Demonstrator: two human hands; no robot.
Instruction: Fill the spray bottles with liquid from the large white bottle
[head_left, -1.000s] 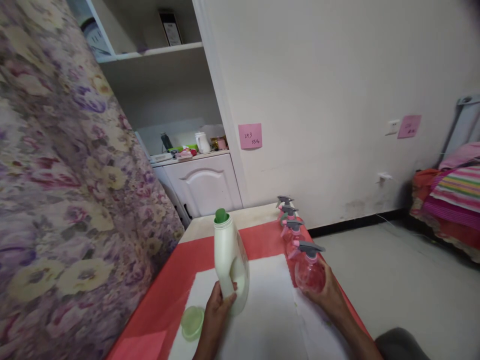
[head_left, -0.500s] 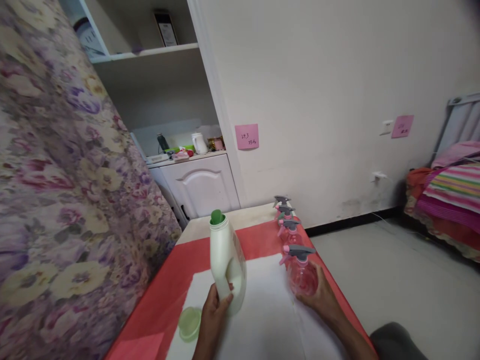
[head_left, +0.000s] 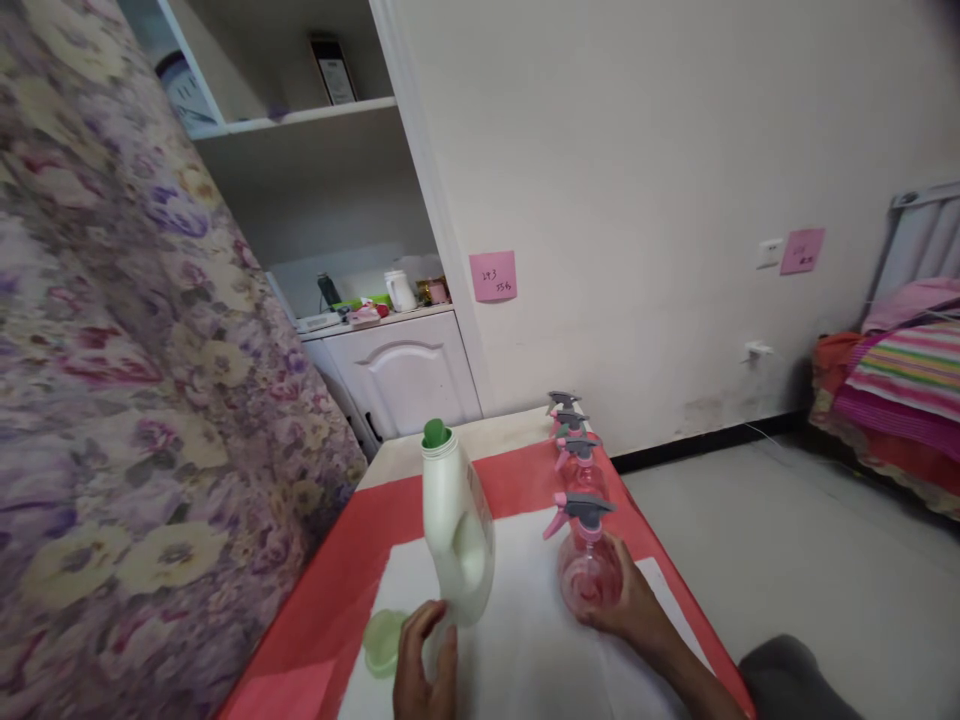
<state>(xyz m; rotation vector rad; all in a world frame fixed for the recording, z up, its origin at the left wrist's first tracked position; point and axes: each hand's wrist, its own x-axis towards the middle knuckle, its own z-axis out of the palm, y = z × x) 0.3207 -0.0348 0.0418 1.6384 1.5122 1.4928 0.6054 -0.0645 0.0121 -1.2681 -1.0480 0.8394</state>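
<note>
My right hand (head_left: 628,602) is wrapped round the body of a clear pink spray bottle (head_left: 589,570) with a grey and pink trigger head. Between the hands a pale green detergent jug (head_left: 454,520) stands upright, uncapped, with a green spout in its neck. My left hand (head_left: 426,655) is at the jug's lower left, its fingers apart and holding nothing. A translucent green cap (head_left: 384,642) lies beside the left hand, partly hidden behind it.
Several more pink spray bottles (head_left: 579,465) stand in a row along the table's right side. White paper (head_left: 525,660) covers part of the red tabletop (head_left: 330,580). A floral curtain (head_left: 135,400) hangs at the left, and a wall with a cabinet (head_left: 409,375) stands behind.
My left hand has let go of the jug's handle and dropped toward me. My right hand has moved the spray bottle slightly left and nearer.
</note>
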